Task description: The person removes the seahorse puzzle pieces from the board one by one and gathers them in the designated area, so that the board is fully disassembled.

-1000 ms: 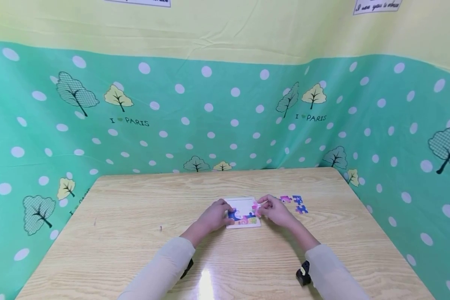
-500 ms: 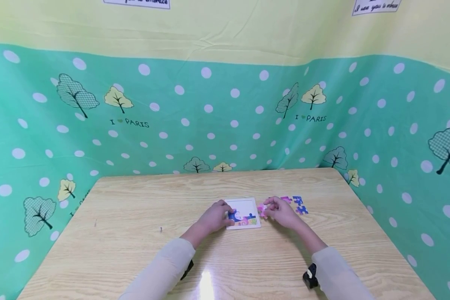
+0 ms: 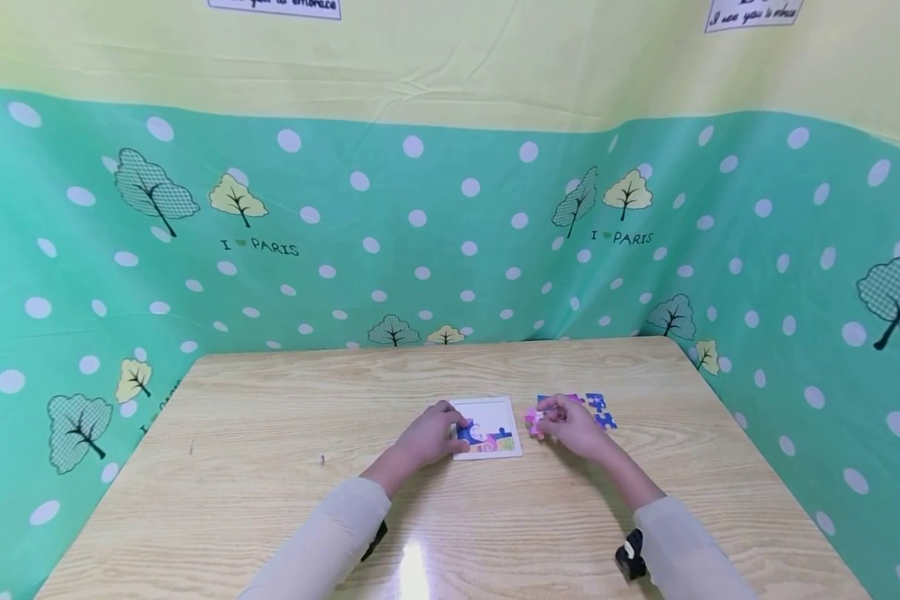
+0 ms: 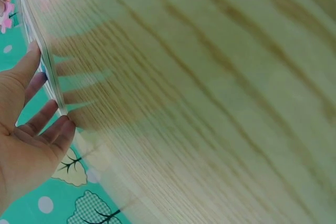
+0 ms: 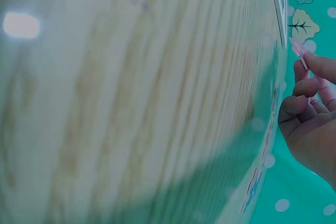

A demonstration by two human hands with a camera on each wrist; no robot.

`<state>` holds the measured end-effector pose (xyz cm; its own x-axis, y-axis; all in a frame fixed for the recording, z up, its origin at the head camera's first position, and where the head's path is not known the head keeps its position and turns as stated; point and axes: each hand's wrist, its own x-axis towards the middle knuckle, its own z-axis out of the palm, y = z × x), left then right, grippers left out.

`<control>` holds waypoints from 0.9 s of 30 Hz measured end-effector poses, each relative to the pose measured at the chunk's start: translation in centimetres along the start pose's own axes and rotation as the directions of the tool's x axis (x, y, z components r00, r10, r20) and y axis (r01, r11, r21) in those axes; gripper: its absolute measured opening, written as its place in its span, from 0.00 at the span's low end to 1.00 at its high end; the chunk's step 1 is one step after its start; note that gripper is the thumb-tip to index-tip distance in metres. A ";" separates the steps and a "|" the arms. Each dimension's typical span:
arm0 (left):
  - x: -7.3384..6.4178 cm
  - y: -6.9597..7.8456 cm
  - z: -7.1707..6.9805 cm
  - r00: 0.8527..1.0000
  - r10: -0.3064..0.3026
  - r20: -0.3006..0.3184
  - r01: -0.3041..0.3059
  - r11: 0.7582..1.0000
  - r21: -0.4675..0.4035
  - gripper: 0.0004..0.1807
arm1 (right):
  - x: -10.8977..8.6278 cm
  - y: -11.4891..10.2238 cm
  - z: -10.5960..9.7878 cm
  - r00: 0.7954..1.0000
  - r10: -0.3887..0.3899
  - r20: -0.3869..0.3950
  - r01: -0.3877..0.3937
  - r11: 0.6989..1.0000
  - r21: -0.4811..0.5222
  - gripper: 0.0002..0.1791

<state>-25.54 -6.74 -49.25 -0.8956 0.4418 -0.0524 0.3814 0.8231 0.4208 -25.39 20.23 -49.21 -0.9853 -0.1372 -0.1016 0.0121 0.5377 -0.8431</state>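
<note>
A small white-rimmed jigsaw puzzle tray (image 3: 495, 457) lies on the table, its lower part filled with coloured pieces and its upper part bare white. At its left side my left hand (image 3: 432, 429) holds the tray, thumb and fingertips at the edge; the left wrist view shows the tray's thin side (image 4: 46, 59) against them. To the right of the tray, my right hand (image 3: 572, 427) pinches a pink jigsaw piece (image 3: 533, 422) between thumb and index finger. In the right wrist view this piece (image 5: 297, 48) is tilted up, above the tabletop.
Loose blue and pink jigsaw pieces (image 3: 598, 408) lie just beyond and right of my right hand, partly hidden by it. A tiny dark bit (image 3: 322, 459) sits left of the tray. A green dotted curtain (image 3: 420, 250) stands behind the wooden table (image 3: 270, 517).
My right hand has moved right with the pink jigsaw piece, from over the tray's right edge to beside the loose pieces. My left hand stays at the tray.
</note>
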 end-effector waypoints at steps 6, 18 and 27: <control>0.1 -0.1 0.1 1.000 0.008 -0.003 -0.008 1.000 0.003 0.23 | -0.2 0.4 -0.5 1.000 -0.003 -0.019 0.002 1.000 -0.014 0.16; 0.2 -0.3 0.2 1.000 0.002 -0.001 -0.002 1.000 -0.012 0.23 | -0.7 1.2 -1.4 0.999 0.029 -0.046 -0.031 0.998 -0.047 0.15; 0.1 -0.1 0.1 1.000 -0.006 0.002 0.006 1.000 -0.009 0.23 | -1.1 1.9 -2.2 0.999 0.017 -0.036 -0.017 1.000 -0.021 0.17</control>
<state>-25.66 -6.78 -49.36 -0.8976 0.4371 -0.0567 0.3735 0.8226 0.4288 -24.64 23.25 -49.52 -0.9904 -0.0983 -0.0967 0.0258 0.5571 -0.8301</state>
